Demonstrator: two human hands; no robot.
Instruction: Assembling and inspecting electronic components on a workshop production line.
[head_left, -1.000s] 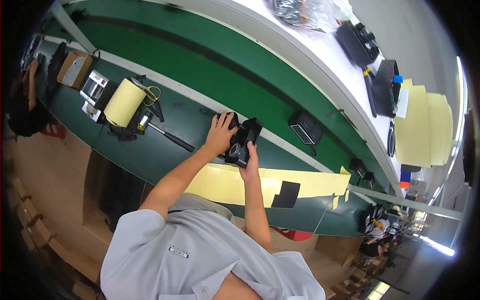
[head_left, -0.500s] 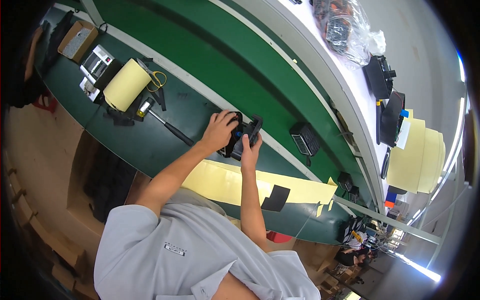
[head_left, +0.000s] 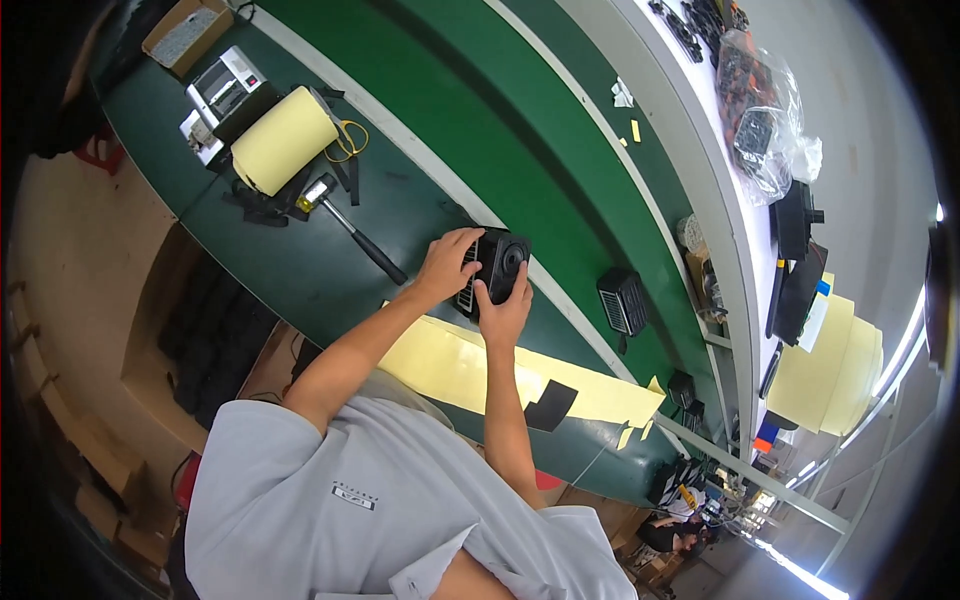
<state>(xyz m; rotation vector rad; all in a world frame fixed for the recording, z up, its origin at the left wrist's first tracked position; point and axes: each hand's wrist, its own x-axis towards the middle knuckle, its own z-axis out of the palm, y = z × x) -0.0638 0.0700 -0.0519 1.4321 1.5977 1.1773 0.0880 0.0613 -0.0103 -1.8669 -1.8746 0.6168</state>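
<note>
A black box-shaped device (head_left: 492,262) with a slatted grille on one side and a round dial-like part on its top face is held between my two hands. My left hand (head_left: 448,266) grips its left side, fingers over the far edge and thumb near the grille. From the near right, my right hand (head_left: 505,316) clasps it with the thumb on one side and the fingers up by the round part. The device's underside is hidden. To the left lies a hammer (head_left: 350,232) with a black handle. Below the hands stretches a yellow sheet (head_left: 450,355) bearing a black patch (head_left: 551,404).
Farther left are a yellow roll (head_left: 285,140), yellow-handled scissors (head_left: 350,140), a white-and-black machine (head_left: 225,95) and a cardboard box (head_left: 187,35). A similar black device (head_left: 622,300) sits on the green conveyor belt (head_left: 480,110). The white shelf (head_left: 690,110) holds bagged parts and yellow sheets.
Two black parts that were apart, with something blue showing between them, are now together as one box. My right hand has shifted slightly down the box. The view has shifted.
</note>
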